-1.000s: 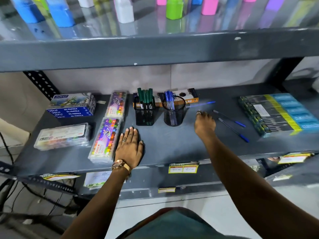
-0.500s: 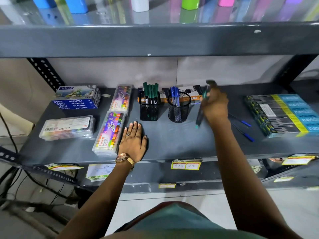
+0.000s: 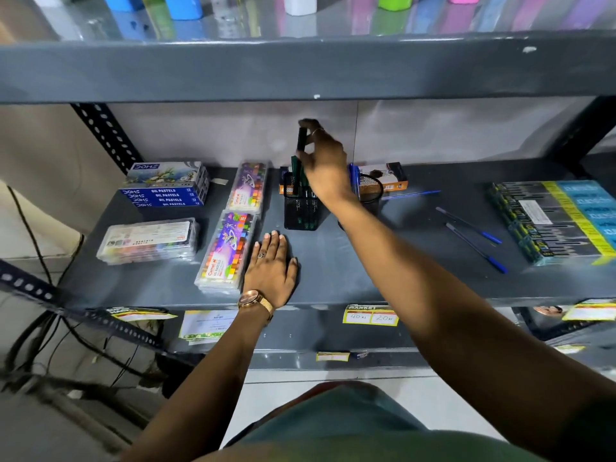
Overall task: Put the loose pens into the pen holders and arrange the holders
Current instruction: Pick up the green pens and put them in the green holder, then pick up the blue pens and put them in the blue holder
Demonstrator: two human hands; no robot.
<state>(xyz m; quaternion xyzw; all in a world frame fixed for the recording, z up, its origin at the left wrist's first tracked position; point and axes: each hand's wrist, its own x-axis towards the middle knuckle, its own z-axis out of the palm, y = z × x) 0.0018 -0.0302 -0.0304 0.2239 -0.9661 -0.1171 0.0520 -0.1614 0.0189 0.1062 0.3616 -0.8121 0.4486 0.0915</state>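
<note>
Three blue pens (image 3: 468,225) lay loose on shelf (image 3: 366,261); right hand (image 3: 325,165) pinched green pen (image 3: 301,141) upright above square holder (image 3: 301,211); left hand (image 3: 271,266) flat, empty; best lower tip-first btwn stored pens w/o tipping holder.

Dim, soft light; glare above; warped edges
</note>
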